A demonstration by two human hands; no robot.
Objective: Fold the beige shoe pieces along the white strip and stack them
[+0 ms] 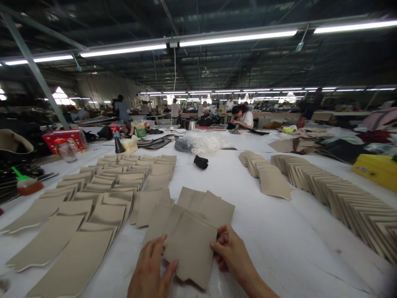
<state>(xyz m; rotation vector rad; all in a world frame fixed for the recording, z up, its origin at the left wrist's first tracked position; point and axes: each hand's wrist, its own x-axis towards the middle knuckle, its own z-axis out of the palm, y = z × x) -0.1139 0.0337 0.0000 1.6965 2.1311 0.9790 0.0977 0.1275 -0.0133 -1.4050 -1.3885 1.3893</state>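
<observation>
A beige fabric panel point(192, 244) with a notched near edge lies in front of me, on top of other overlapping beige panels. My right hand point(231, 252) pinches its right edge between thumb and fingers. On the left side, my left hand point(151, 267) rests against the panel with its fingers stretched and the thumb apart, not closed round it. Just beyond, more loose panels point(218, 209) fan out on the white table point(263, 248). What lies under the top panel is partly hidden.
Overlapping rows of beige panels point(77, 258) spread across the left. A long shingled row point(335, 188) and a shorter stack point(273, 180) lie right. Farther back are a black bundle point(201, 162), clear plastic wrap point(204, 141) and a yellow box point(375, 171). A co-worker point(246, 118) sits across the table.
</observation>
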